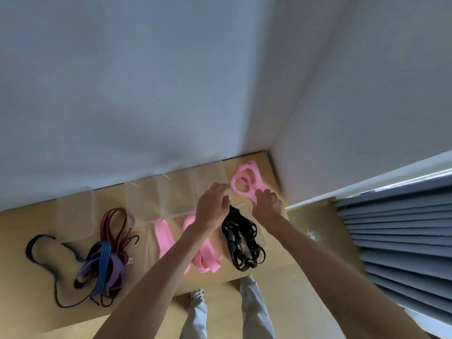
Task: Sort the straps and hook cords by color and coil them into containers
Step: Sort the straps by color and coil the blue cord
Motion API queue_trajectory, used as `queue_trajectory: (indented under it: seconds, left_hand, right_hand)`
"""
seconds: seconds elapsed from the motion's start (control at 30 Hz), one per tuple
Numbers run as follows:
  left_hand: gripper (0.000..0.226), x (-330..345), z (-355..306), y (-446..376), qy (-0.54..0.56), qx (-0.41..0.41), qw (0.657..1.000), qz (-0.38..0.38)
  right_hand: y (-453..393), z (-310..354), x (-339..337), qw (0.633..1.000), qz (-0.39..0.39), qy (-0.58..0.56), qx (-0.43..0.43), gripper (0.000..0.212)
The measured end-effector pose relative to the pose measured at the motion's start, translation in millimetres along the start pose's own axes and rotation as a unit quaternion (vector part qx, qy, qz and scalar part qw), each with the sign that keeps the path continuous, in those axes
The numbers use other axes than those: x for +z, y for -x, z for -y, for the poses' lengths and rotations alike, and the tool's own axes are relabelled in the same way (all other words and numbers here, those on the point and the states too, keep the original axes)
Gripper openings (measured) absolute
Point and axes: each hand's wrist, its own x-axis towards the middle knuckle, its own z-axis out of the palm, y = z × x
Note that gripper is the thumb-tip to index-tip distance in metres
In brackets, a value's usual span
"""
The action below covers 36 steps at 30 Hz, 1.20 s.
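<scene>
A pink strap (pixel 245 180) lies in loops at the far right of the wooden table (pixel 29 223), inside a clear container (pixel 215 172). My right hand (pixel 267 204) grips its near end. My left hand (pixel 214 204) pinches the coil's left edge with curled fingers. Below my hands a bundle of black hook cords (pixel 242 241) lies on the table. More pink straps (pixel 163 238) lie to its left, partly hidden by my left forearm. Red hook cords (pixel 117 226) and a heap of blue and purple straps (pixel 102 265) lie at the left.
Several clear plastic containers (pixel 146 199) stand in a row along the wall at the table's back. A dark cord (pixel 36 243) loops at the far left. A grey curtain (pixel 396 241) hangs to the right. My legs and shoes show below the table's front edge.
</scene>
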Motion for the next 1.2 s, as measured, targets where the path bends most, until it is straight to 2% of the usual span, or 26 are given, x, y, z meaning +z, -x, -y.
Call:
queue_trajectory:
  seconds: [0.1, 0.2, 0.27, 0.33, 0.37, 0.4, 0.47, 0.6, 0.73, 0.87, 0.93, 1.03, 1.1, 1.2]
  left_hand:
    - [0.034, 26.6, -8.0, -9.3, 0.001, -0.024, 1.0, 0.005]
    - [0.031, 40.8, -10.4, -12.7, 0.013, -0.038, 0.999, 0.005]
    - [0.03, 43.9, -12.3, -15.7, 0.016, -0.048, 0.999, 0.007]
    - [0.029, 44.3, -15.6, -19.6, 0.016, -0.054, 0.998, 0.007]
    - [0.028, 43.4, -17.8, -21.9, 0.013, -0.051, 0.999, 0.006]
    - [0.029, 42.2, -20.0, -24.4, 0.007, -0.044, 0.999, 0.006]
    - [0.033, 40.0, -22.4, -30.2, -0.005, -0.021, 1.0, 0.018]
    - [0.049, 38.0, -32.1, -43.2, -0.011, 0.002, 0.998, 0.054]
    - [0.061, 30.5, -44.5, -56.5, 0.032, -0.005, 0.997, 0.071]
    - [0.044, 13.1, -66.5, -66.4, 0.149, 0.045, 0.985, 0.071]
    - [0.032, 5.2, -74.8, -63.8, 0.189, 0.0, 0.979, 0.083]
    - [0.007, -5.2, -79.4, -53.5, 0.21, -0.069, 0.967, 0.128]
    - [0.013, -14.3, -84.1, -43.8, 0.225, -0.081, 0.959, 0.155]
    - [0.025, -31.5, -91.7, -22.4, 0.28, -0.127, 0.943, 0.131]
  right_hand:
    - [-17.6, -13.1, 14.9, 0.999, 0.001, 0.002, 0.042, 0.032]
    - [-24.0, -9.0, 27.9, 0.991, -0.049, -0.086, 0.095, 0.013]
    - [-26.2, -3.8, 25.4, 0.985, -0.057, -0.105, 0.127, 0.007]
    - [-28.5, -2.0, 16.5, 0.983, -0.031, -0.11, 0.144, 0.003]
    - [-30.1, -2.0, 10.2, 0.985, -0.009, -0.095, 0.141, 0.016]
    - [-32.5, -3.1, 4.5, 0.989, 0.015, -0.068, 0.133, 0.028]
    - [-34.3, -4.2, -9.4, 0.992, 0.022, -0.059, 0.106, 0.037]
    - [-32.8, 2.1, -52.8, 0.993, -0.073, -0.073, 0.054, 0.024]
    - [-19.8, 7.5, -101.6, 0.977, -0.074, -0.2, -0.027, 0.025]
    - [-1.0, 8.7, -146.9, 0.946, -0.039, -0.289, -0.14, 0.032]
    - [10.0, 6.6, -167.5, 0.916, -0.006, -0.364, -0.166, 0.033]
    - [25.5, 5.2, -193.2, 0.888, -0.015, -0.417, -0.194, 0.04]
    - [33.9, 6.1, -207.6, 0.871, -0.049, -0.447, -0.199, 0.043]
    - [44.1, 10.3, -220.0, 0.848, -0.094, -0.483, -0.196, 0.046]
